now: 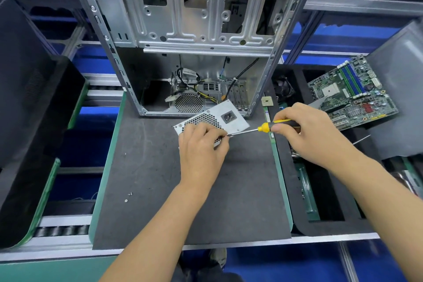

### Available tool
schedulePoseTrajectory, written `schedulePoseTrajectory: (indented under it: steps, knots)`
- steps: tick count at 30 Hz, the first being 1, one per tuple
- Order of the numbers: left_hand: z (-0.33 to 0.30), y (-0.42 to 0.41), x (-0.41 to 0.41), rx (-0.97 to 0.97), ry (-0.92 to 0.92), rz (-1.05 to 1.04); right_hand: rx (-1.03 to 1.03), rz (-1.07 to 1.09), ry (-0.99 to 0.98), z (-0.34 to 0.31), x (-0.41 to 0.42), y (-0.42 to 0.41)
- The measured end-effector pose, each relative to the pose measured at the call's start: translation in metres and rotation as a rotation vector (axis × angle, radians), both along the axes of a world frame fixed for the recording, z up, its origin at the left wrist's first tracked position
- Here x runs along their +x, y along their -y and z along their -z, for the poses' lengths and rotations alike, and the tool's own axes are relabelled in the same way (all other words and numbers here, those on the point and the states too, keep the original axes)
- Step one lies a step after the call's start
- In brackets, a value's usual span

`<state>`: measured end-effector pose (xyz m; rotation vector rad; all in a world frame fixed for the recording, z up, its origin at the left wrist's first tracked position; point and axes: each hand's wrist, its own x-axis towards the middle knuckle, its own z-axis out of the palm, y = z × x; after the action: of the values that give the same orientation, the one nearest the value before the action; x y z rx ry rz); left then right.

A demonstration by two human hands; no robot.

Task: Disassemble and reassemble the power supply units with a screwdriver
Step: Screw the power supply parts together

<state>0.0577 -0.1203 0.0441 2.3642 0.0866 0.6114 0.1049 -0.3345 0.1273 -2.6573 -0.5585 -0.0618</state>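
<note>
A silver power supply unit with a honeycomb grille and a mains socket lies on the dark foam mat, just in front of the open computer case. My left hand rests over its near side, fingers curled at the screwdriver's tip. My right hand grips the yellow and black handle of the screwdriver, whose shaft points left to the unit's near edge. Whatever sits under my left fingertips is hidden.
Two loose screws lie on the mat at the left. A green motherboard leans at the right over a black foam tray. A small CPU chip lies beside the case. Black covers stand at the far left.
</note>
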Motion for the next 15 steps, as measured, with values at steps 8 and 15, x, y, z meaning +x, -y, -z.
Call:
schedulePoseTrajectory:
  steps: [8,15]
  knots:
    - [0.001,0.000,0.002,0.009,-0.011,-0.004,-0.056,0.048,-0.019,-0.018,0.002,-0.012]
    - [0.002,0.001,0.002,0.002,-0.004,-0.003,-0.307,-0.250,0.034,-0.068,0.002,-0.060]
